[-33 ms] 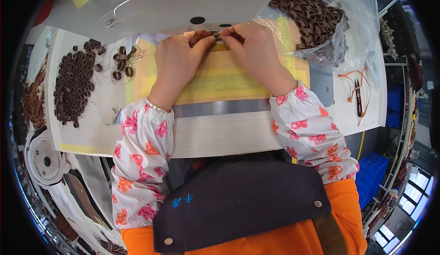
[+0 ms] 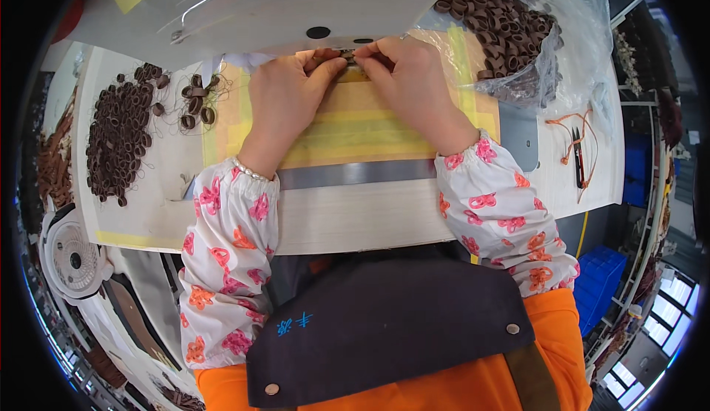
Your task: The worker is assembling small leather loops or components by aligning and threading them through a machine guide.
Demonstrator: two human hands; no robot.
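My left hand [image 2: 287, 89] and my right hand [image 2: 405, 75] meet at the lower edge of a white sewing machine [image 2: 259, 23]. Both are closed, thumb and fingers pinched at the same small spot. What they hold there is too small and too covered by the fingertips to make out. Under my wrists lies a work plate covered with yellow tape [image 2: 340, 134]. To the left rests a heap of brown strap loops [image 2: 122, 134] with loose threads, and a smaller cluster of loops [image 2: 197, 100] sits nearer my left hand.
At the back right, a clear plastic bag [image 2: 547, 93] holds many brown loops [image 2: 510, 38]. Thread snips [image 2: 577, 160] with an orange cord lie at the table's right side. A white fan [image 2: 74, 259] stands beyond the left edge, and a blue crate [image 2: 600, 285] is below right.
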